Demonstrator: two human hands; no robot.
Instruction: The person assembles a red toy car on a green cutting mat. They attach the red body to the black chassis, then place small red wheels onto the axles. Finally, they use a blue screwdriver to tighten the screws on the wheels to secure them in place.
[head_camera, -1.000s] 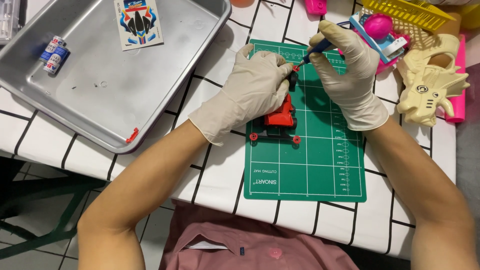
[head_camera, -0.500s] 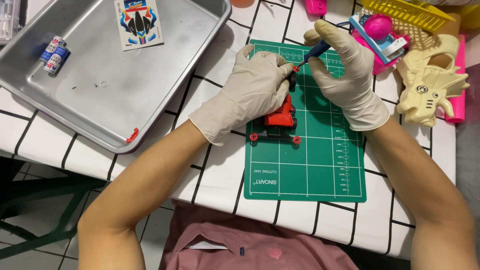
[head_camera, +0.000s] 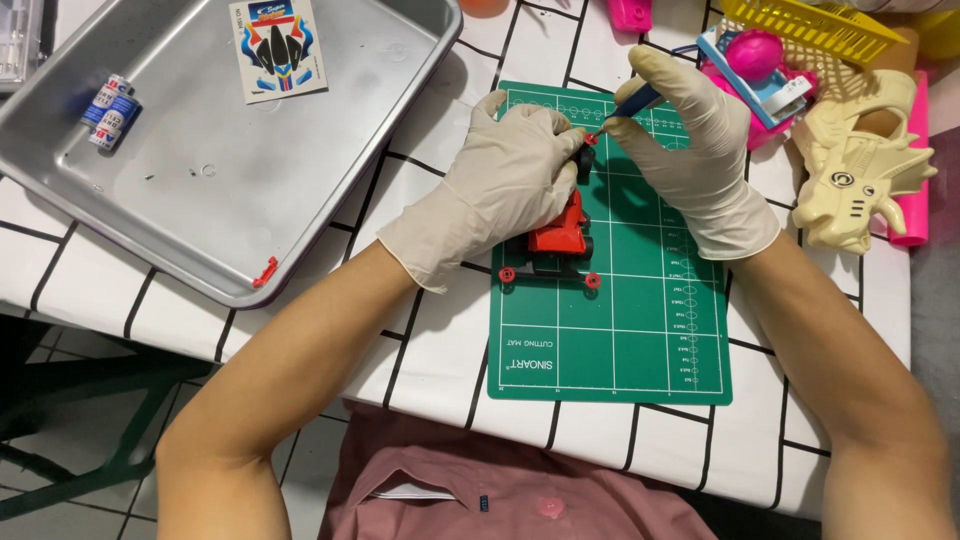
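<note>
A small red and black toy car (head_camera: 556, 243) lies on a green cutting mat (head_camera: 610, 320). My left hand (head_camera: 505, 180), in a cream glove, rests over the car's far end and holds it down. My right hand (head_camera: 690, 140), also gloved, pinches a thin blue-handled tool (head_camera: 640, 100) whose tip meets a small red part at the car's far end. Two red wheel hubs show at the car's near end.
A metal tray (head_camera: 200, 180) at the left holds a sticker sheet (head_camera: 277, 48), two batteries (head_camera: 110, 110) and a small red piece (head_camera: 264, 271). A cream toy figure (head_camera: 860, 170), pink toys and a yellow basket (head_camera: 810, 25) crowd the right side of the white gridded table.
Both hands stay on the car and tool, with only slight shifts of the fingers. The car has not moved on the mat.
</note>
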